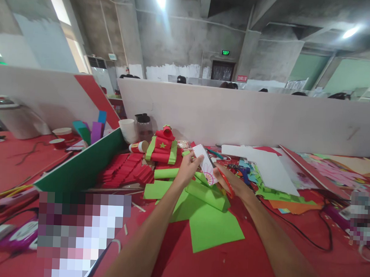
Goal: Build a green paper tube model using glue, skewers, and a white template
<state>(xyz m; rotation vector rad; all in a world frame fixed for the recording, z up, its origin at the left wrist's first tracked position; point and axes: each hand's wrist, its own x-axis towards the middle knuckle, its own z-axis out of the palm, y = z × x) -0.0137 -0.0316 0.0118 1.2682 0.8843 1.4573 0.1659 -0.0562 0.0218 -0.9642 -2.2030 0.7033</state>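
Observation:
My left hand (189,166) pinches a white piece of paper (207,166) with a pink and orange flower design near its lower end. In my right hand (222,177) is a pair of scissors (227,183) with red-orange handles, its dark blades lying along the paper's right edge. Whether the blades are open or closed I cannot tell. Below both hands lie green paper sheets (213,229), some of them rolled up (205,193). A red and green paper model (163,145) with a yellow star stands beyond my left hand.
Folded red paper strips (125,168) lie at left beside a green board (82,166). A white cup (128,130) and a dark-lidded jar (144,126) stand by the white partition (235,116). At right are white sheets (272,171), a blue glue gun (245,174) and a black cable (294,229).

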